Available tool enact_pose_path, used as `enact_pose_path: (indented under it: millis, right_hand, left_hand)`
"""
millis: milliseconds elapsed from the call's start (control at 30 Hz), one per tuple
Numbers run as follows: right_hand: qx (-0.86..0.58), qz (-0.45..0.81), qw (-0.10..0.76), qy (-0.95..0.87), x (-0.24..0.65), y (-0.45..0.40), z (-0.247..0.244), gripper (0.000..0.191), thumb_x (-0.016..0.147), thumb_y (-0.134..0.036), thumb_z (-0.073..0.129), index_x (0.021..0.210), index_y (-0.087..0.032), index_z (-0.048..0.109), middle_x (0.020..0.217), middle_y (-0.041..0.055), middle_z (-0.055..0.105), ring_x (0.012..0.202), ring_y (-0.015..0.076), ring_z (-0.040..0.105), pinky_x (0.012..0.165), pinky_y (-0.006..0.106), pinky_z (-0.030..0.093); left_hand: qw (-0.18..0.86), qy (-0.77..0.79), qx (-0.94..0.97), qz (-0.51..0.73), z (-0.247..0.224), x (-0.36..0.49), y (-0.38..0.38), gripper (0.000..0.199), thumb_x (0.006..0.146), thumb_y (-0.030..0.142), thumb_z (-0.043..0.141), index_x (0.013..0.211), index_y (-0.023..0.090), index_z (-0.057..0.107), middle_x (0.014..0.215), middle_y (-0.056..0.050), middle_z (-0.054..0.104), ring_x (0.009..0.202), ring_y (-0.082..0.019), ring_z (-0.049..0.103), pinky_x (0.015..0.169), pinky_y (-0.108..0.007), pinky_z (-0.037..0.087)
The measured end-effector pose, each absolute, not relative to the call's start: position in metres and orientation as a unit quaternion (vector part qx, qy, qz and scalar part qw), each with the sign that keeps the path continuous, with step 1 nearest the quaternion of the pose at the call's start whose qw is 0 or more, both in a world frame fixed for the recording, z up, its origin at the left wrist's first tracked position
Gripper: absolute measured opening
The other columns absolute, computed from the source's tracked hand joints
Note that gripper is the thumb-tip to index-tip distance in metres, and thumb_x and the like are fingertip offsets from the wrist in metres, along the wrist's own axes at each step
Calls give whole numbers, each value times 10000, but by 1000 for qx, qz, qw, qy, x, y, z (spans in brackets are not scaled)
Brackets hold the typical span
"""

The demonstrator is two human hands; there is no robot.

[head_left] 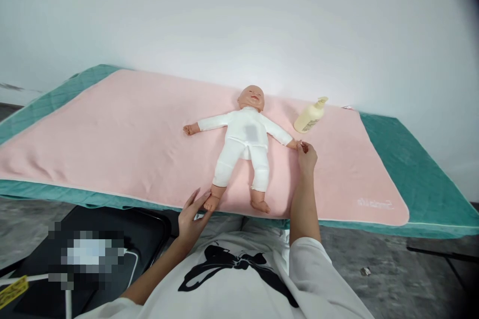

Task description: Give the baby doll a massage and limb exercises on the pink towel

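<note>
A baby doll (247, 129) in a white cloth suit lies on its back on a pink mat (157, 109), arms out to both sides and legs toward me. My right hand (307, 155) is closed in a pinch on the doll's hand on the right side. At the near edge of the mat, my left hand (192, 214) lies against the doll's foot (212, 202) on the left side. Its fingers are stretched and apart, touching the foot rather than wrapped round it. Just beyond my right hand is a pale yellow pump bottle (309, 117), leaning in view.
The mat lies over a green quilted cover (415, 159) on a table against a white wall (224, 20). Below the left front edge is a black chair (145, 229) with a blurred-out item and a white cable. A small scrap (365, 271) lies on the grey floor.
</note>
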State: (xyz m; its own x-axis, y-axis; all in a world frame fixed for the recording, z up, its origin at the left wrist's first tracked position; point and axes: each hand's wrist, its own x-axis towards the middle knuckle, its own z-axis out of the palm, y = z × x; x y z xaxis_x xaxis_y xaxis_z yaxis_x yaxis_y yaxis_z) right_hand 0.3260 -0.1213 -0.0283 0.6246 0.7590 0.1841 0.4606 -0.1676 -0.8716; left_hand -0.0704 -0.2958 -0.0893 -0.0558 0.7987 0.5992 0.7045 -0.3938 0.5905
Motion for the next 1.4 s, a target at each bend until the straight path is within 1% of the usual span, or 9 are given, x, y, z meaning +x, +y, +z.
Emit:
enact_pose_path:
  millis: [133, 333, 467, 700, 900, 1000, 1200, 1300, 1400]
  right_hand:
    - [-757, 143, 473, -428, 327, -119, -32, 429, 825, -418, 552, 1080, -96, 677, 1071, 182, 717, 944, 253, 662, 888, 412, 493]
    - [-753, 155, 484, -418, 323, -121, -27, 435, 813, -383, 572, 1131, -99, 656, 1041, 162, 723, 891, 218, 662, 835, 355, 503]
    - [-752, 165, 492, -406, 321, -122, -25, 431, 808, -364, 579, 1135, -93, 647, 1031, 155, 712, 876, 205, 648, 832, 352, 501]
    - [-710, 166, 561, -391, 315, -126, -20, 458, 789, -388, 632, 1183, -156, 597, 1062, 102, 670, 940, 185, 634, 882, 345, 509]
    - [-666, 81, 616, -413, 297, -126, -3, 482, 835, -395, 603, 1269, -194, 538, 1163, 100, 629, 971, 176, 647, 885, 351, 536]
    - [-633, 52, 632, -444, 281, -126, 6, 467, 860, -408, 583, 1284, -222, 519, 1209, 92, 613, 1031, 184, 646, 886, 359, 555]
    - [-568, 34, 643, -512, 240, -130, 14, 417, 895, -372, 551, 1285, -226, 529, 1185, 88, 622, 1089, 191, 645, 934, 389, 570]
    - [-546, 12, 623, -560, 225, -134, 14, 372, 909, -347, 548, 1252, -210, 586, 1158, 99, 646, 1098, 205, 647, 964, 409, 562]
    - [-533, -22, 587, -609, 217, -138, 13, 296, 929, -301, 529, 1181, -213, 659, 1139, 101, 674, 1087, 200, 656, 992, 407, 556]
  left_hand:
    - [39, 542, 693, 474, -88, -70, -296, 339, 821, 243, 691, 1159, 261, 680, 1067, -47, 750, 1145, -291, 657, 944, -399, 604]
    - [52, 542, 690, 477, -86, -69, -299, 333, 829, 245, 686, 1160, 276, 676, 1053, -26, 753, 1140, -278, 661, 979, -406, 589]
    - [58, 543, 689, 477, -86, -68, -303, 335, 834, 230, 681, 1167, 265, 671, 1061, -34, 751, 1157, -278, 651, 981, -400, 586]
    - [31, 521, 688, 504, -79, -64, -304, 352, 818, 187, 702, 1165, 228, 655, 1011, -45, 760, 1111, -281, 677, 951, -432, 595]
    - [4, 499, 688, 527, -57, -58, -296, 349, 827, 183, 696, 1169, 228, 646, 954, -38, 767, 977, -259, 729, 930, -432, 608]
    - [9, 501, 682, 532, -45, -53, -291, 390, 816, 164, 694, 1196, 229, 642, 976, -35, 765, 992, -252, 725, 957, -426, 595]
    - [10, 485, 695, 531, -16, -37, -276, 469, 812, 131, 664, 1270, 210, 602, 1089, -56, 746, 1088, -265, 688, 997, -450, 561]
    - [18, 478, 695, 536, 0, -27, -262, 507, 814, 156, 683, 1307, 207, 576, 1160, -63, 724, 1134, -263, 666, 1023, -451, 542]
    - [22, 490, 679, 547, 14, -17, -247, 484, 819, 185, 698, 1290, 210, 589, 1156, -53, 726, 1150, -251, 658, 1034, -436, 536]
